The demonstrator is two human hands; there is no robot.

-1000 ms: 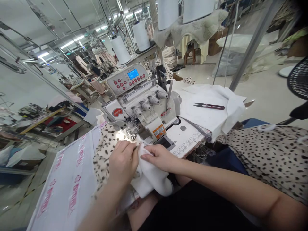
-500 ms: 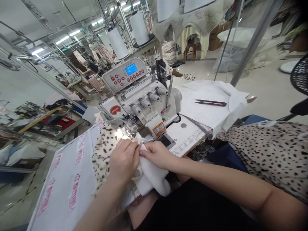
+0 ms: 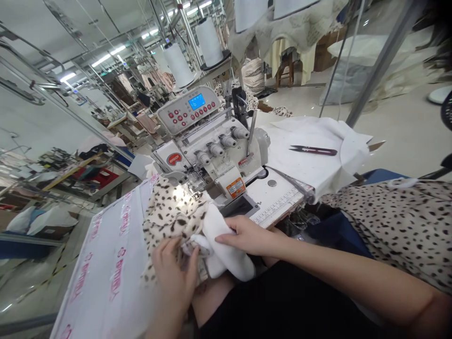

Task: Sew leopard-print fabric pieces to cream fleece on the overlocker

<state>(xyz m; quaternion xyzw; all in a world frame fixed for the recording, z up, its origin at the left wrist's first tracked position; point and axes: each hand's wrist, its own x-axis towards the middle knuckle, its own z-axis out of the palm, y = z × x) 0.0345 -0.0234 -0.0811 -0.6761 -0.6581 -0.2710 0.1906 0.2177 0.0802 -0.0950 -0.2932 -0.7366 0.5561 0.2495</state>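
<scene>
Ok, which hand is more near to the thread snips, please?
Right. The right hand, on white fabric, is below and left of the snips. The left hand, on spotted fabric, is farther, further left and lower.

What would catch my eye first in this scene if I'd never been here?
The white overlock sewing machine stands at the centre, with tall thread cones behind it. In front, the left hand holds spotted fabric while the right hand rests on white fabric. Thread snips lie on a white cloth at right.

bright strip lights (image 3: 108, 52), glare on spotted fabric (image 3: 179, 194), bowed edges
</scene>
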